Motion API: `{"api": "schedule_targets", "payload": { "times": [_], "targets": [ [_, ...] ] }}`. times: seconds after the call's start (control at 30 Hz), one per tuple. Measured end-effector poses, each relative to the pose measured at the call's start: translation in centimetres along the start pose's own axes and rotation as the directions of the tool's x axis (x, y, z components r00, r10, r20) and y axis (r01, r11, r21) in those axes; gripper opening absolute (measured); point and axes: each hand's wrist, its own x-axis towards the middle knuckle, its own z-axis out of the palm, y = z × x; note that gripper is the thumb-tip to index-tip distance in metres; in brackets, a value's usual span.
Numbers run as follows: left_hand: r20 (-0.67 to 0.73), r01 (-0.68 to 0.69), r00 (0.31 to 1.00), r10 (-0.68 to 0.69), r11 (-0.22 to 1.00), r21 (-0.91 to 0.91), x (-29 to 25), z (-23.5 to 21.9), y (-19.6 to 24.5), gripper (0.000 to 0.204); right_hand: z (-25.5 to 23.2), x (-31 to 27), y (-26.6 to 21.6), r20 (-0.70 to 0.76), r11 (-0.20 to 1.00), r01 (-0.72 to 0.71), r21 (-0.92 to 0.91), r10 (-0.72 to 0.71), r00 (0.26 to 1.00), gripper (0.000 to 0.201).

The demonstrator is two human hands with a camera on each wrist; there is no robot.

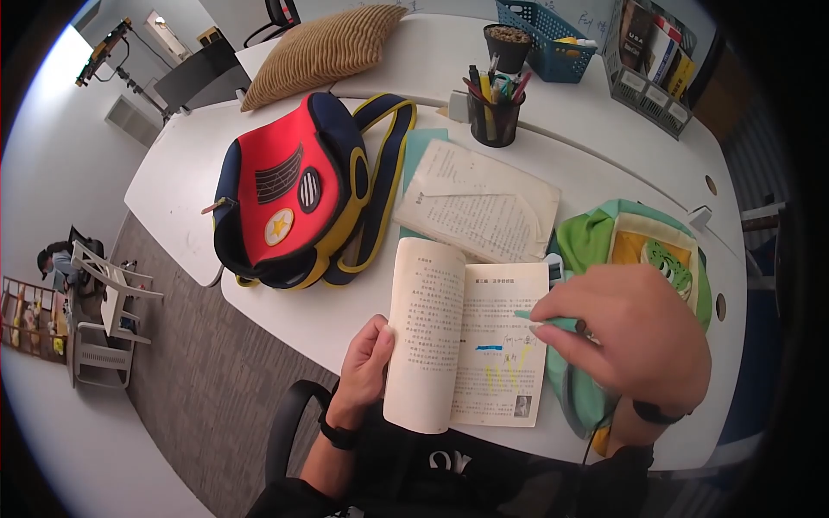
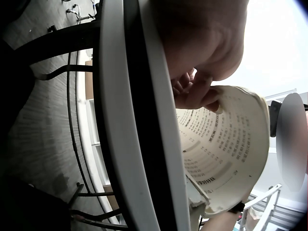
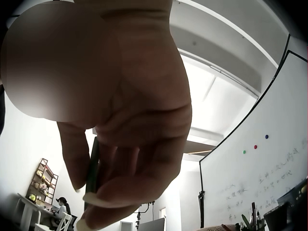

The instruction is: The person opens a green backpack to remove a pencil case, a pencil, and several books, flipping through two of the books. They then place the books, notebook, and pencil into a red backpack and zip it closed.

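An open book (image 1: pixel 423 345) with curled-over left pages lies at the front of the white table. My left hand (image 1: pixel 364 363) grips its left edge, thumb on top of the page; in the left wrist view the fingers (image 2: pixel 197 94) lie along the bent pages (image 2: pixel 226 144). Over the right page, my right hand (image 1: pixel 639 324) pinches a green marker pen (image 1: pixel 557 322), its tip close above the upper printed lines. That page carries a blue block, yellow-green strokes and handwriting. The right wrist view shows the pen (image 3: pixel 92 168) between thumb and fingers.
A red and navy backpack (image 1: pixel 276 190) stands left of an older open book (image 1: pixel 484 198). To the right lies a green bag (image 1: pixel 622 229), partly under my right arm. Behind are a pen holder (image 1: pixel 496 116), a potted plant (image 1: pixel 508 50), a blue basket (image 1: pixel 561 60) and a corduroy cushion (image 1: pixel 319 56).
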Motion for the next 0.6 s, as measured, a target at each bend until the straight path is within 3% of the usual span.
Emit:
{"api": "schedule_targets", "payload": {
  "times": [0.6],
  "targets": [
    [0.010,0.010,1.000,-0.011,0.997,0.082,0.09,0.25,0.46,0.023,0.00,0.13,0.38,0.052,0.999,0.025,-0.023,-0.024,0.998,0.011]
  ]
}}
